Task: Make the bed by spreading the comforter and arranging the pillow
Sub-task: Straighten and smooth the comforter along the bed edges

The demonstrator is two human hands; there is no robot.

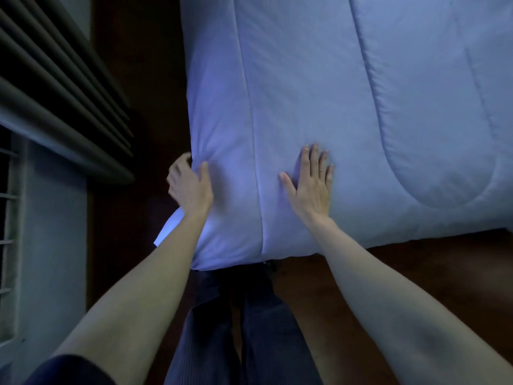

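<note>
A pale blue quilted comforter (347, 101) lies spread over the bed and fills the upper right of the head view. Its near corner hangs down in front of my legs. My left hand (188, 187) grips the comforter's left edge near that corner, thumb on top and fingers curled under the bunched fabric. My right hand (311, 187) lies flat on the comforter with fingers spread, palm down, holding nothing. A bit of white sheet (169, 226) peeks out below my left wrist. No pillow is in view.
A dark curtain (55, 87) hangs at the left above a barred window (8, 218). A narrow strip of dark wooden floor (138, 79) runs between the wall and the bed. More floor (416, 262) shows at the bed's foot.
</note>
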